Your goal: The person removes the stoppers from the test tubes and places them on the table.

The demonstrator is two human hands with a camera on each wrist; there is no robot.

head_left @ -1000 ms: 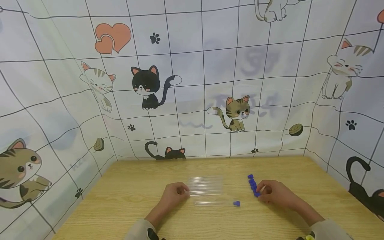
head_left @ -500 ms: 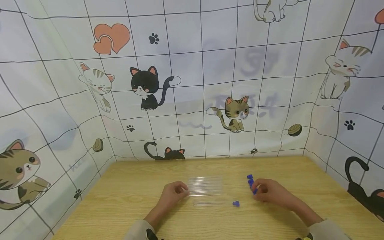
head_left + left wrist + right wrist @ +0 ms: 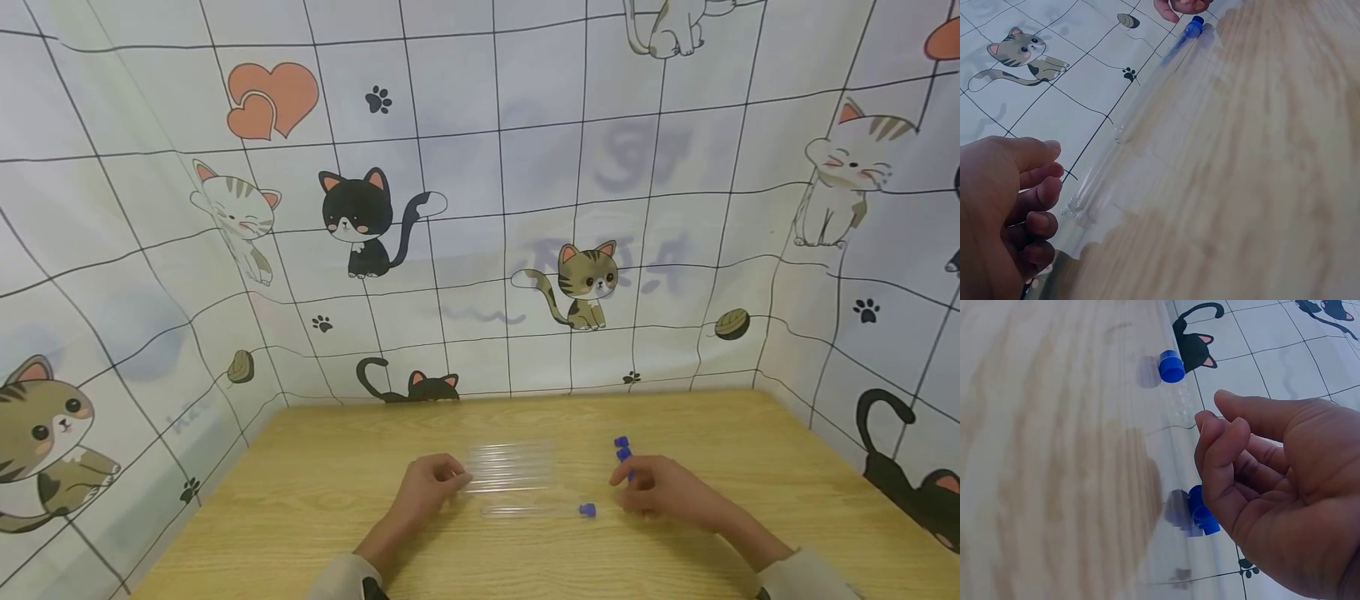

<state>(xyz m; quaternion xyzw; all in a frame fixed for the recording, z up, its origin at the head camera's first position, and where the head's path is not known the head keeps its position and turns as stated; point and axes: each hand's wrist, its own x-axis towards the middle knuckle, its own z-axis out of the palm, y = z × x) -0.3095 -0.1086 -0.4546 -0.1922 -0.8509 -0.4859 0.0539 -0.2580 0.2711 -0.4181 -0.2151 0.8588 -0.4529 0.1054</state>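
Several clear tubes (image 3: 510,471) lie side by side on the wooden table. My left hand (image 3: 429,490) rests near their left ends, fingers loosely curled. Nothing shows in its grasp in the left wrist view. Nearer me lies a single clear tube (image 3: 513,511), with a blue cap (image 3: 588,510) in line with its right end; I cannot tell whether it is fitted on. On the right, my right hand (image 3: 666,493) hovers beside a row of blue caps (image 3: 622,454), partly hiding them. Its thumb and fingers are bent, with nothing visible between them in the right wrist view.
The wooden table (image 3: 360,433) is bounded at the back and sides by a white cloth (image 3: 480,317) printed with grid lines and cats.
My right hand has moved left and slightly toward me, along the row of caps, and now covers the nearer ones. The left hand stays by the tubes; the view shifts slightly.
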